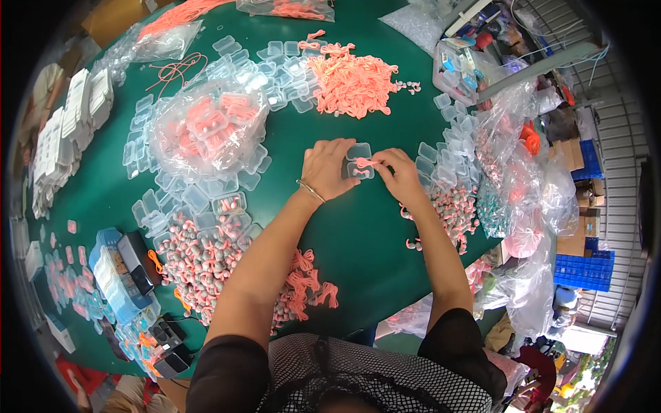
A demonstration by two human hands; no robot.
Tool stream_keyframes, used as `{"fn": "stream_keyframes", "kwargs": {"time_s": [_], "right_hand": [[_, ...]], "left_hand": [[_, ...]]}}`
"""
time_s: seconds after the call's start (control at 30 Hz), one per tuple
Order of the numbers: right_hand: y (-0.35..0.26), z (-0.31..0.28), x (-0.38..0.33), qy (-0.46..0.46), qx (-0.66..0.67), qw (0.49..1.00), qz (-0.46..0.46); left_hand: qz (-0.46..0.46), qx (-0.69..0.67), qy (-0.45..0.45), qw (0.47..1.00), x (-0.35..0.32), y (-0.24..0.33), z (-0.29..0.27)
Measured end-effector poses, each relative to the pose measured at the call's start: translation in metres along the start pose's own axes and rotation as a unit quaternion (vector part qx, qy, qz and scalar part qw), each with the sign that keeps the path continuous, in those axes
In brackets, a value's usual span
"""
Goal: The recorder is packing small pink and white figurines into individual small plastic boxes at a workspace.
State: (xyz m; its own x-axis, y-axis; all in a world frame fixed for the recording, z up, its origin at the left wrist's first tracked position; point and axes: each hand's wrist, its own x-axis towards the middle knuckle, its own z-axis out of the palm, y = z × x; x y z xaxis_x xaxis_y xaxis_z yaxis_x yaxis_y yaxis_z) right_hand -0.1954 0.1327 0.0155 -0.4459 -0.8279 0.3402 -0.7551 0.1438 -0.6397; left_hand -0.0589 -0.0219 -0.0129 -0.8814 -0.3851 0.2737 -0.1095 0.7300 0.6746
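Observation:
Over the middle of the green table, my left hand (325, 169) grips a small clear plastic case (358, 149) with its lid open. My right hand (401, 175) pinches a looped coral-pink cord (363, 162) at the case's lower half. Something small and pink shows inside that half, too small to make out. Beyond my hands lies a heap of coral cords (354, 86). Small pink-and-grey pieces, like earplugs, form one pile (196, 265) left of my left forearm and another pile (454, 210) beside my right forearm.
A clear bag of filled cases (206, 127) sits among loose empty cases (282, 79). White trays (69, 124) are stacked at the far left. A blue box (117, 268) stands near left. Plastic bags (516, 165) crowd the right edge. Another person's hand (79, 392) shows lower left.

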Motion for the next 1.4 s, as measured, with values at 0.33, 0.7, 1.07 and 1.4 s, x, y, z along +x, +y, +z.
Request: {"fn": "stream_keyframes", "kwargs": {"time_s": [0.33,0.7,1.07,1.4], "right_hand": [[-0.002,0.005,0.0,-0.008,-0.133,0.985,-0.108],[-0.003,0.008,0.01,-0.05,-0.106,0.989,-0.087],[-0.008,0.008,0.013,-0.049,-0.118,0.984,-0.126],[-0.012,0.005,0.012,-0.015,-0.075,0.993,-0.094]], "left_hand": [[-0.004,-0.008,0.005,1.0,0.0,0.003,-0.001],[-0.019,-0.015,-0.002,1.0,0.0,0.007,-0.004],[-0.015,-0.011,0.006,1.0,-0.001,0.005,-0.001],[-0.016,-0.004,0.006,1.0,0.0,0.005,-0.001]]}}
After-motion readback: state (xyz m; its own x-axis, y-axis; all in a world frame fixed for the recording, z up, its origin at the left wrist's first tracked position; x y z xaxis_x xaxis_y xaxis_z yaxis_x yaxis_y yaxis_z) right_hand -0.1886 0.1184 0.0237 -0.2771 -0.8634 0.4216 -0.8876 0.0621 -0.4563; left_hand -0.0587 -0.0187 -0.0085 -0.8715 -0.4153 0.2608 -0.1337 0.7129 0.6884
